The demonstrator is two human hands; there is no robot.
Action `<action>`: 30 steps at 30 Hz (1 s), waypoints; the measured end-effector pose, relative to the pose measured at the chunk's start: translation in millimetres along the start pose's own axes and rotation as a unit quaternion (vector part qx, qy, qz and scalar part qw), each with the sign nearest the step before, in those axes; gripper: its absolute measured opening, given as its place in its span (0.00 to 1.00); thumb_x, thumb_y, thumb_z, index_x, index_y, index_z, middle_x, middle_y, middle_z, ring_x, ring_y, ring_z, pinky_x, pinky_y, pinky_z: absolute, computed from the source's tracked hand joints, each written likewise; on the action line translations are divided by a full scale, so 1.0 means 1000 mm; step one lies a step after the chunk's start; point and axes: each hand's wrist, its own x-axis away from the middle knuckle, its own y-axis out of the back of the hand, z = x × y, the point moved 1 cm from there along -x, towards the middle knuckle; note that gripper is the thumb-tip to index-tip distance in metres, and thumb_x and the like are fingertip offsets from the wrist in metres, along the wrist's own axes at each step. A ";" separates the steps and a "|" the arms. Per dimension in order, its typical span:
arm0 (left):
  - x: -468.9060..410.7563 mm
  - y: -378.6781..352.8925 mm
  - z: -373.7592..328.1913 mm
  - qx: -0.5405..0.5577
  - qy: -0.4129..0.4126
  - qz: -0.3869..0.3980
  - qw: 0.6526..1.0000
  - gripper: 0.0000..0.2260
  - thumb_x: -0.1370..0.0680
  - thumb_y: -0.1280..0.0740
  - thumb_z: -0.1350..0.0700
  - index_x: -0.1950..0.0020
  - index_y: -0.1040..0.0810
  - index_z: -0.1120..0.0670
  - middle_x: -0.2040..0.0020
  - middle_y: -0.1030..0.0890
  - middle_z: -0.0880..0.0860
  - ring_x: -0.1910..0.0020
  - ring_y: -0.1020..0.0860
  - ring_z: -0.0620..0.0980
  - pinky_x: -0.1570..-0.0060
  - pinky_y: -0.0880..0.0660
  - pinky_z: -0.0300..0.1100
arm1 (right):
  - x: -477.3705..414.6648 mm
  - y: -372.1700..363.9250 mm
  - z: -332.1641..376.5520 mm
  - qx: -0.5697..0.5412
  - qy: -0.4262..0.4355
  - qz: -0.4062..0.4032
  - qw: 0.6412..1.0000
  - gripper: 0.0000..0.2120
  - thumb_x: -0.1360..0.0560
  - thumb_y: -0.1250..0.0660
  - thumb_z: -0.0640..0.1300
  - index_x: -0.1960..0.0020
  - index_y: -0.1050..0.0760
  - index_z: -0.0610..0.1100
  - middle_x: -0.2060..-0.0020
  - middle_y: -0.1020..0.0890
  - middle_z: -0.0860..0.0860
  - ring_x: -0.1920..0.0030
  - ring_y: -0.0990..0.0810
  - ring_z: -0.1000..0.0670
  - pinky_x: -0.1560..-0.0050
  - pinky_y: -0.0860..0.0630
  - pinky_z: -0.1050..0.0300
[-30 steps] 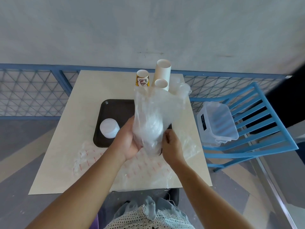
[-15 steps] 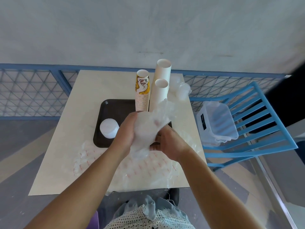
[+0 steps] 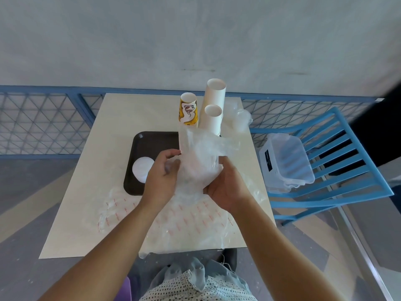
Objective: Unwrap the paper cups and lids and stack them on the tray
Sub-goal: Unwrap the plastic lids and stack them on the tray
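Beneath the tray [image 3: 152, 144] lies a pale table [image 3: 97, 170]; well right of the tray, a blue chair [image 3: 347, 148] bears a clear tub [image 3: 286, 161]. Just nearer than the tray, empty red-printed wrappers [image 3: 191, 218] sprawl flat. Over the tray's near right corner both hands hold a plastic sleeve [image 3: 199, 164], its contents a whitish blur. The left hand [image 3: 160, 181] curls its fingers onto the film's left side, and the right hand [image 3: 227, 187] grips the lower end. At the tray's far right stand a tall white cup stack [image 3: 213, 101], a shorter white cup stack [image 3: 211, 120] and a yellow printed cup stack [image 3: 188, 111]. White lids [image 3: 142, 169] sit on the tray's left part.
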 end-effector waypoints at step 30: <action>0.011 -0.019 -0.017 0.308 0.211 0.164 0.913 0.18 0.18 0.33 0.46 0.33 0.20 0.54 0.42 0.14 0.57 0.46 0.14 0.52 0.49 0.19 0.47 | 0.010 0.008 -0.010 0.133 0.096 -0.054 0.985 0.20 0.12 0.48 0.53 0.36 0.19 0.48 0.40 0.14 0.46 0.36 0.17 0.46 0.32 0.23 0.48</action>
